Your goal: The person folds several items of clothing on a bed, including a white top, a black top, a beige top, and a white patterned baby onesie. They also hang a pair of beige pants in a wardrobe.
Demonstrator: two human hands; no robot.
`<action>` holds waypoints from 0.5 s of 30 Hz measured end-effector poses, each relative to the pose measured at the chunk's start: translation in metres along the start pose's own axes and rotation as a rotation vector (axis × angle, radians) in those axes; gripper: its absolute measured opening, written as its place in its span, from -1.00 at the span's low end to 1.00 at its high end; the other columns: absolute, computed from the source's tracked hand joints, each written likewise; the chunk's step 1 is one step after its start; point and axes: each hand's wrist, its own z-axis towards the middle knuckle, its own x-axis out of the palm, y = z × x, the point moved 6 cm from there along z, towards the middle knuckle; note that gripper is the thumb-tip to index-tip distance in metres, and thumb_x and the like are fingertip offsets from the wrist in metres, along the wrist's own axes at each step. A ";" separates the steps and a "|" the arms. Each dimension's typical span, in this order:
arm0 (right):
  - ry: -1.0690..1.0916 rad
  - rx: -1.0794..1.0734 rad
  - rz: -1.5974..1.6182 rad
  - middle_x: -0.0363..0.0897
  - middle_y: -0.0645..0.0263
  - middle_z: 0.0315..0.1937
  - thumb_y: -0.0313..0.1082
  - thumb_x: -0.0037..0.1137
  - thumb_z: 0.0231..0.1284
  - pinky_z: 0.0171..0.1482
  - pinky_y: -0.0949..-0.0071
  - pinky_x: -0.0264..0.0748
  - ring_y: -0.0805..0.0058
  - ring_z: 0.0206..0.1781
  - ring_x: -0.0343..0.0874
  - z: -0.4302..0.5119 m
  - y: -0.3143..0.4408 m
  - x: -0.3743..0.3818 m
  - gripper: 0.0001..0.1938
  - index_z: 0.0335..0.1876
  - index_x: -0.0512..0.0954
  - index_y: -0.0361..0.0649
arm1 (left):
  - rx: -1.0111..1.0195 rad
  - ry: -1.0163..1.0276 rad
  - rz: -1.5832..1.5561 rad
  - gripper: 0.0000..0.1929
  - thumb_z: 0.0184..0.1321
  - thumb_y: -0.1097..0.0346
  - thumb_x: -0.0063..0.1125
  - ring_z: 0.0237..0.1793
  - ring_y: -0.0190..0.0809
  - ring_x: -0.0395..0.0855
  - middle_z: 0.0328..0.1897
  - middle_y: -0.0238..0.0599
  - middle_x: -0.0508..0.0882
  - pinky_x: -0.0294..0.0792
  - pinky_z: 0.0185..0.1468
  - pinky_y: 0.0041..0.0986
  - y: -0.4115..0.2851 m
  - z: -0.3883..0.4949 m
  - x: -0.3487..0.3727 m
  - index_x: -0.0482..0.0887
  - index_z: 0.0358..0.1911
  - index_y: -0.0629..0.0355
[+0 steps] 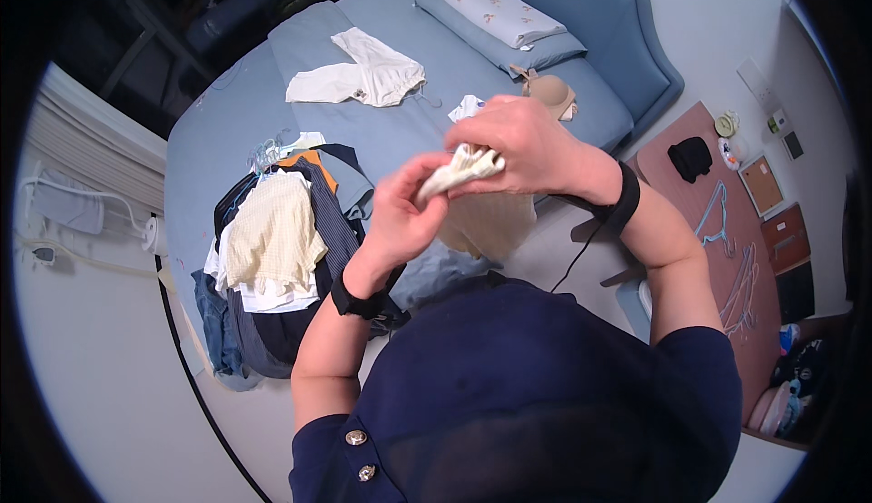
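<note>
Both hands grip the bunched, gathered edge of a cream-coloured garment (494,220) in front of my chest. Its lower part hangs beneath the hands and looks blurred. My left hand (412,206) pinches one end of the gathered edge between thumb and fingers. At the other end, my right hand (521,148) curls over the fabric from above, hiding part of it. White trousers (378,73) lie spread on the bed beyond the hands. To the left is a heap of clothes on hangers, topped by a pale yellow checked garment (272,230).
A blue bed (225,108) fills the far side, bearing a patterned pillow (501,12) and a beige bra (550,94). On the right, a reddish desk (671,138) holds a black cloth item (690,159), a blue hanger (715,213) and several more hangers (742,292).
</note>
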 end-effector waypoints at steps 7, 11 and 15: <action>-0.089 0.153 0.111 0.53 0.22 -0.62 0.04 0.38 -0.10 -0.52 0.42 0.41 0.24 -0.58 0.55 0.013 -0.005 -0.029 -0.59 -0.45 0.52 -0.17 | 0.401 -0.223 0.217 -0.45 -0.05 0.53 0.36 0.13 -0.07 0.50 0.17 0.07 0.45 0.37 0.17 -0.30 -0.003 -0.021 -0.014 0.32 0.01 0.17; -0.080 0.155 0.183 0.50 0.24 -0.64 -0.07 0.43 -0.11 -0.53 0.50 0.36 0.37 -0.60 0.49 0.019 0.003 -0.031 -0.62 -0.44 0.50 -0.22 | 0.494 -0.288 0.421 -0.41 -0.17 0.36 0.50 0.10 -0.01 0.51 0.14 0.11 0.45 0.40 0.10 -0.30 -0.006 -0.036 -0.017 0.41 -0.04 0.19; -0.052 0.082 0.180 0.44 0.32 -0.63 -0.20 0.47 -0.13 -0.52 0.54 0.29 0.49 -0.60 0.40 0.020 0.016 -0.029 -0.65 -0.43 0.49 -0.24 | 0.314 -0.256 0.480 -0.68 -0.16 0.41 0.46 -0.10 -0.09 0.62 -0.07 0.00 0.61 0.43 -0.01 -0.37 0.000 -0.036 -0.025 0.59 -0.30 0.24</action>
